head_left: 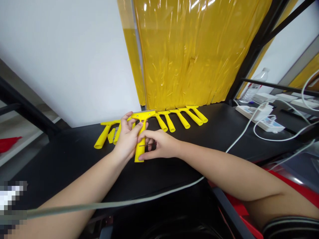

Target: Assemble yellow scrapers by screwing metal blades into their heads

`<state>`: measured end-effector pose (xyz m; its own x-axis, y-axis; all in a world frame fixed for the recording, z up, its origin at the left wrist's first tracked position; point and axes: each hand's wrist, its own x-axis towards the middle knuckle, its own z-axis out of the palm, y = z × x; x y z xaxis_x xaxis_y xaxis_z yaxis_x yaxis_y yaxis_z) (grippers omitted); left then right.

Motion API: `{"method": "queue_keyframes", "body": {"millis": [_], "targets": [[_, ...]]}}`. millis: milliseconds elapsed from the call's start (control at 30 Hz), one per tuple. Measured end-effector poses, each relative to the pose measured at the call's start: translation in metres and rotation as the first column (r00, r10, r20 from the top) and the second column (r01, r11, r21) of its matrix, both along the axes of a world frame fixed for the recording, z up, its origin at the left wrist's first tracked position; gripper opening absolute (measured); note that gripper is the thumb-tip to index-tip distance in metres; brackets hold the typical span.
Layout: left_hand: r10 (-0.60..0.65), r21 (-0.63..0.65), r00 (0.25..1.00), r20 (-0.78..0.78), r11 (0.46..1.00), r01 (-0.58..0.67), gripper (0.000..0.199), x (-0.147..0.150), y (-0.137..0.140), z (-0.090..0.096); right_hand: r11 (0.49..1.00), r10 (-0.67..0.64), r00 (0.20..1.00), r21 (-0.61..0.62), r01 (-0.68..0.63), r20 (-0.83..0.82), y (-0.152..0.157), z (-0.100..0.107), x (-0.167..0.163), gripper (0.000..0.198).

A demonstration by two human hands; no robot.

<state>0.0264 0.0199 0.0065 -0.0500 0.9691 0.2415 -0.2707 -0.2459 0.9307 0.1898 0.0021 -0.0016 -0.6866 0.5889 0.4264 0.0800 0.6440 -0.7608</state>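
Observation:
My left hand (126, 136) is closed around the upper part of a yellow T-shaped scraper (139, 154), just below its wide head. The scraper stands upright over the black table, head away from me. My right hand (161, 144) grips the lower handle from the right, thumb near its bottom end. A thin dark rod (149, 145) shows between the right fingers and crosses the handle; its kind is unclear. Beyond the hands lies a row of similar yellow scrapers, among them one on the right (183, 119) and one on the left (101, 136).
The black table (199, 152) ends at a white wall and a yellow plastic curtain (194, 59). To the right are power strips (264, 118), white cables and a plastic bottle (255, 86). A pale cable (149, 199) runs across in front of me.

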Motion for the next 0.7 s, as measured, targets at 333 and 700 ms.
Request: {"method": "queue_keyframes", "body": {"millis": [333,700], "targets": [[-0.275,-0.179,0.891,-0.362,0.958,0.223,0.043,-0.023,0.006,0.003,0.986,-0.14,0.977,0.11,0.124,0.163,0.006,0.004,0.011,0.033],[0.06,0.103,0.611,-0.789,0.994,0.035,0.027,-0.041,0.036,-0.011,0.649,-0.761,0.467,0.545,0.531,0.451,0.042,-0.001,0.039,0.042]]}}
